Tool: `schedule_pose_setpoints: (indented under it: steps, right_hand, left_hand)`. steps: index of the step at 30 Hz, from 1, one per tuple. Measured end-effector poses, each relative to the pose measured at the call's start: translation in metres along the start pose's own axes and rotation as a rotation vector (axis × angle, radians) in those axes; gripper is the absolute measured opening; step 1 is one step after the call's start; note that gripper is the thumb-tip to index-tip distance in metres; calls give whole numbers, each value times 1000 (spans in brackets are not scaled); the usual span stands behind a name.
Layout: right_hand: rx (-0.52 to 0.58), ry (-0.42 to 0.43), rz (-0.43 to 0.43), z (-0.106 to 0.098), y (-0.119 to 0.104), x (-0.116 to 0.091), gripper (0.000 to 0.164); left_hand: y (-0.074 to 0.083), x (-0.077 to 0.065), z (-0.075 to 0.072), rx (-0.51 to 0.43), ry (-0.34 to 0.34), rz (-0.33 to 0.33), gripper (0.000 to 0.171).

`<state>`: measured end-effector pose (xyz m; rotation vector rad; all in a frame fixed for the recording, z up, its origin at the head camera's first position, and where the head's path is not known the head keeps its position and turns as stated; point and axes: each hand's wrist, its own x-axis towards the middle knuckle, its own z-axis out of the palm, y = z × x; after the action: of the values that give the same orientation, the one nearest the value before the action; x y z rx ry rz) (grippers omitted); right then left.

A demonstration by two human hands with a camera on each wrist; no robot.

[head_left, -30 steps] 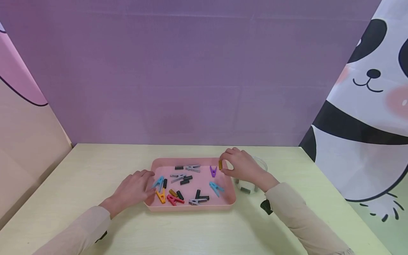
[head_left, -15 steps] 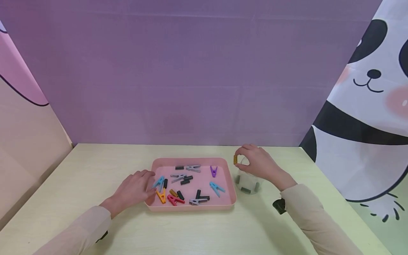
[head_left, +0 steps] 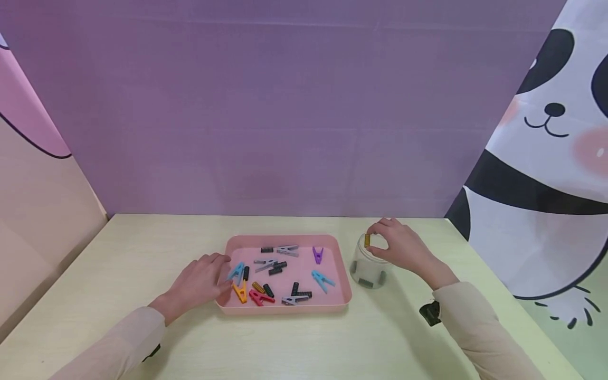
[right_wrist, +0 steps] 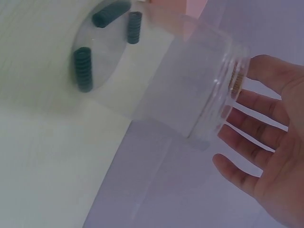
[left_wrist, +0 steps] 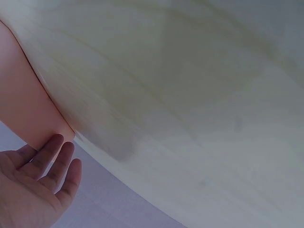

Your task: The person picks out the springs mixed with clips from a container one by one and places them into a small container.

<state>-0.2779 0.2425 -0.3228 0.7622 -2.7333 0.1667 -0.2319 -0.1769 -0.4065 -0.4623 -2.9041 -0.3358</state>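
Note:
My right hand (head_left: 404, 252) pinches a gold coil spring (head_left: 367, 240) between thumb and fingertips, right at the mouth of a clear jar (head_left: 357, 264). Through the jar's wall in the right wrist view, 3 dark coil springs (right_wrist: 83, 70) lie at the bottom, and the gold spring shows behind the rim. My left hand (head_left: 201, 279) rests on the left edge of a pink tray (head_left: 285, 310), its fingers relaxed against the wall in the left wrist view. In the tray lie several loose dark springs (head_left: 275, 272), another gold spring (head_left: 258, 287) and several plastic clips.
Among the clips are a purple one (head_left: 317, 255), a blue one (head_left: 323, 281) at the right, a red one (head_left: 261, 298) and a yellow one (head_left: 239, 293). The tray and jar stand side by side on a pale wooden table (head_left: 285, 343), with a purple backdrop (head_left: 285, 132) behind.
My right hand has carried the gold spring rightward from over the tray's right end to the jar's mouth. The left hand and the tray have stayed in place.

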Motion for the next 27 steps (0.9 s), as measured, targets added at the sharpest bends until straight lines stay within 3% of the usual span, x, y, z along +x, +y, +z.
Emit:
schedule_pose_setpoints:
  steps: [27]
  right_hand:
    - [43, -21, 57, 11, 6, -3, 33]
  left_hand:
    - [-2, 1, 3, 13, 3, 5, 54]
